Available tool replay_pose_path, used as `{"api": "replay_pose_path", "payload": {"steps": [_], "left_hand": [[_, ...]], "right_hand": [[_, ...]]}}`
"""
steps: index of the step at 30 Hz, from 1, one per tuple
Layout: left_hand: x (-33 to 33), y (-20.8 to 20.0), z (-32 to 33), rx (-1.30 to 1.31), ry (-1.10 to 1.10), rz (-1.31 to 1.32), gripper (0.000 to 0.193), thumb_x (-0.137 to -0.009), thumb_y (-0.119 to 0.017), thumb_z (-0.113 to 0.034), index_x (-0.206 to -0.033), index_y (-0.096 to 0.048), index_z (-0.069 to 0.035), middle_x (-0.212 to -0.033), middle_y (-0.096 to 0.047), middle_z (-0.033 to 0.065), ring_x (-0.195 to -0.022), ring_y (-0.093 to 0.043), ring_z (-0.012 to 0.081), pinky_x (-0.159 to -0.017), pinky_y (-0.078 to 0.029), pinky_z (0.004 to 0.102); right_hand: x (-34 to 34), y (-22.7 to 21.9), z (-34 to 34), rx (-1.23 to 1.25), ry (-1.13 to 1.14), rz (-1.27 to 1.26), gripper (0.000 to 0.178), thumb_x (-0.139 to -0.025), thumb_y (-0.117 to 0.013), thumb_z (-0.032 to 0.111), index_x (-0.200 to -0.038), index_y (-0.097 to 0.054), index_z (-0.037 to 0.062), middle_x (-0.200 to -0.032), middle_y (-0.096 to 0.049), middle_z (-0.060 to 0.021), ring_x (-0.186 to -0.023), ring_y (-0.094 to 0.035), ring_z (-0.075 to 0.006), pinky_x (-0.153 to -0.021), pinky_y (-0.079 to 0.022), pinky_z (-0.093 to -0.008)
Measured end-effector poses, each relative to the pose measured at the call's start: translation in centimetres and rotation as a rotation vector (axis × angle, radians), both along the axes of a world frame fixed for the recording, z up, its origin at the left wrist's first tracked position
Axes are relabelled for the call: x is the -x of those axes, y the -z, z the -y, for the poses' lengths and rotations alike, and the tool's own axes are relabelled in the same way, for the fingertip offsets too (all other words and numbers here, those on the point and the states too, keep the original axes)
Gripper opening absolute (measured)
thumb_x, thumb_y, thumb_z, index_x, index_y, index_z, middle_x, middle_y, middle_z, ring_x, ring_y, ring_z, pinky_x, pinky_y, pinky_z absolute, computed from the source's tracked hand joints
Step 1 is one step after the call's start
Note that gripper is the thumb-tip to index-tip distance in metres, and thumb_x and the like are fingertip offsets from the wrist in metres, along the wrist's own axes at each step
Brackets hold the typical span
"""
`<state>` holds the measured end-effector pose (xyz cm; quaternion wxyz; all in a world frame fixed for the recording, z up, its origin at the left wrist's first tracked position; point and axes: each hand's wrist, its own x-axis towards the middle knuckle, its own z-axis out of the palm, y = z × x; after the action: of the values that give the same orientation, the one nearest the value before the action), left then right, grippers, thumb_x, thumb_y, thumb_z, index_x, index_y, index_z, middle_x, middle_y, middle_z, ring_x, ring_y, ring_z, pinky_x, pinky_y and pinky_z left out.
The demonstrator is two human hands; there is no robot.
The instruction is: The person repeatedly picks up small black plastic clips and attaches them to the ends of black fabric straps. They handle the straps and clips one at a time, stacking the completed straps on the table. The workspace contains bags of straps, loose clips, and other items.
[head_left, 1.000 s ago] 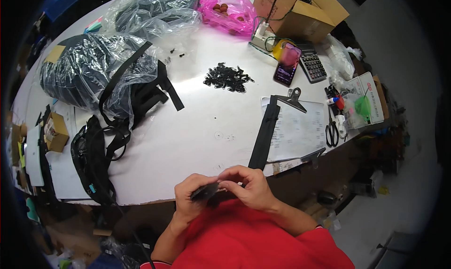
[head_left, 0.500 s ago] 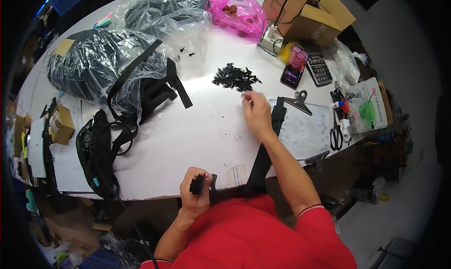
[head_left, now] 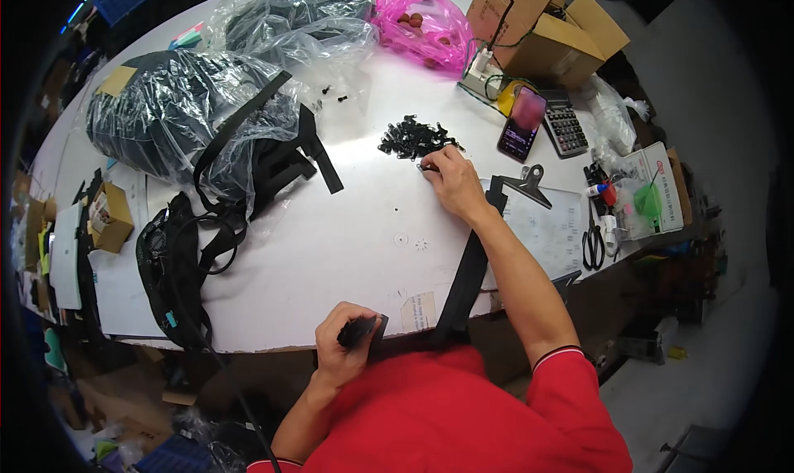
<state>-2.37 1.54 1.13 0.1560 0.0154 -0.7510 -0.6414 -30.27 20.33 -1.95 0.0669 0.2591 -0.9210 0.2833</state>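
Close to the table's near edge, my left hand [head_left: 332,353] is closed round a bunched length of black webbing strap [head_left: 356,331]. My right hand [head_left: 455,183] reaches to the near right side of a pile of small black plastic pieces [head_left: 411,136], its fingertips pinched on one dark piece at the tabletop. The exact kind of these pieces is too small to make out. Under my right forearm a wide black strap [head_left: 461,287] runs down over the table's edge; whether it joins the bunched webbing is hidden.
A black backpack [head_left: 169,262] and plastic-wrapped black bundles [head_left: 186,113] lie to the left. Beyond the pile are a pink bag [head_left: 422,26] and a cardboard box [head_left: 562,47]. On the right are a phone [head_left: 521,126], calculator [head_left: 565,126], clipboard [head_left: 542,225] and scissors [head_left: 593,246].
My right hand's fingers have come down and closed at the pile's near right side. The left hand has turned slightly with the strap, showing more of it.
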Motion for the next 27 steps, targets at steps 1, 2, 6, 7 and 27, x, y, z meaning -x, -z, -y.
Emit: {"api": "replay_pose_path", "payload": {"steps": [1,2,6,7,27], "left_hand": [[0.0,0.0,0.0,-0.003,0.009,0.008,0.010,-0.084,-0.071,0.004,-0.090,-0.064,0.000,-0.082,-0.065,0.0111,-0.070,-0.063,0.0207,-0.065,-0.049,0.0278],[0.1,-0.1,0.0,-0.007,0.018,0.015,0.010,-0.084,-0.071,0.004,-0.091,-0.065,0.001,-0.083,-0.066,0.0113,-0.071,-0.063,0.0210,-0.065,-0.049,0.0280],[-0.3,-0.1,0.1,-0.065,0.030,0.045,0.011,-0.083,-0.072,0.004,-0.093,-0.067,0.001,-0.083,-0.066,0.0115,-0.070,-0.063,0.0218,-0.065,-0.049,0.0281],[-0.3,0.0,0.4,-0.046,0.033,0.021,0.011,-0.084,-0.072,0.004,-0.094,-0.068,0.001,-0.083,-0.066,0.0109,-0.069,-0.062,0.0203,-0.064,-0.048,0.0274],[-0.6,0.2,-0.2,-0.469,0.070,0.309,0.009,-0.089,-0.068,0.002,-0.097,-0.071,0.002,-0.091,-0.070,0.0058,-0.082,-0.063,0.0107,-0.077,-0.050,0.0245]], "right_hand": [[0.0,-0.1,0.0,-0.018,-0.009,0.011,0.015,-0.085,-0.070,0.010,-0.099,-0.067,0.0070,-0.093,-0.060,-0.0099,-0.084,-0.063,-0.0312,-0.081,-0.047,-0.0425],[0.2,0.0,-0.2,-0.013,-0.007,-0.024,0.014,-0.085,-0.070,0.010,-0.098,-0.067,0.0070,-0.093,-0.061,-0.0096,-0.084,-0.063,-0.0311,-0.082,-0.047,-0.0423],[-0.5,-0.1,-0.8,0.036,-0.032,-0.117,0.013,-0.086,-0.069,0.011,-0.098,-0.067,0.0072,-0.093,-0.063,-0.0075,-0.083,-0.062,-0.0269,-0.081,-0.047,-0.0405],[-1.3,-0.6,-0.4,0.057,-0.054,-0.126,0.013,-0.087,-0.069,0.011,-0.099,-0.067,0.0072,-0.094,-0.064,-0.0066,-0.082,-0.061,-0.0249,-0.081,-0.047,-0.0398],[-15.8,-2.5,-1.7,1.639,-0.001,1.482,0.023,-0.098,-0.062,0.017,-0.118,-0.060,0.0052,-0.098,-0.062,-0.0024,-0.087,-0.057,-0.0140,-0.083,-0.047,-0.0294]]}}
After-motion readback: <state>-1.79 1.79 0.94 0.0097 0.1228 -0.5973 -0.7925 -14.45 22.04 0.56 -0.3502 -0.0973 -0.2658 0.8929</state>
